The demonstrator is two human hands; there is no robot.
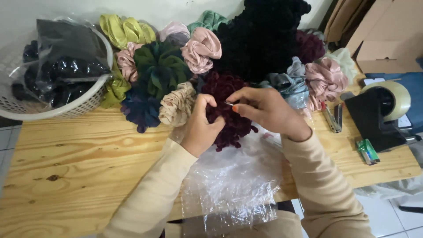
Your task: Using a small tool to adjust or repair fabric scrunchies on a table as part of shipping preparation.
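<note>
A fuzzy maroon velvet scrunchie (229, 110) is being held at the middle of the pale pine table (79, 163), just in front of the big heap of scrunchies (176, 66). The left hand (200, 128) is wrapped round its near-left edge, fingers curled shut into the plush pile. The right hand (264, 108) is laid over the top, thumb and forefinger pinched together on something thin and shiny (229, 103) — too small to tell what it is.

Crinkly clear plastic bags (233, 185) are spread under the wrists, hanging off the table's front edge. Satin and velvet pieces are piled behind: a ruched pink satin one (200, 50), a beige one (176, 105). A white woven-plastic basket (66, 108) is parked far left, a tape dispenser (383, 110) far right.
</note>
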